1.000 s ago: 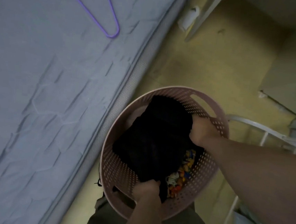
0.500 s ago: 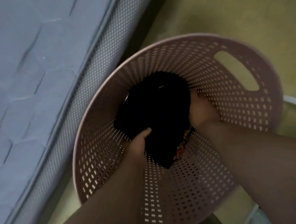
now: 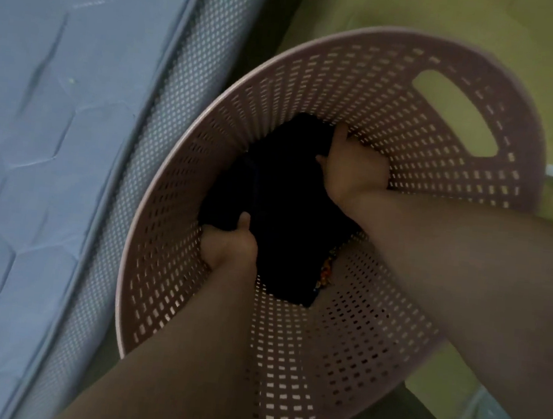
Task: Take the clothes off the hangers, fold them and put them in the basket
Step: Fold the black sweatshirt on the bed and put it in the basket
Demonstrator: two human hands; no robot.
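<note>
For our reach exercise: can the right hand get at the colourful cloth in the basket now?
Probably not: the black garment in the right hand covers most of the colourful cloth.

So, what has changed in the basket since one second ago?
Both hands lowered the black garment from near the rim to deep inside the basket. The left hand and right hand still grip its edges. The colourful clothes stay beneath it; the basket stays beside the mattress.
</note>
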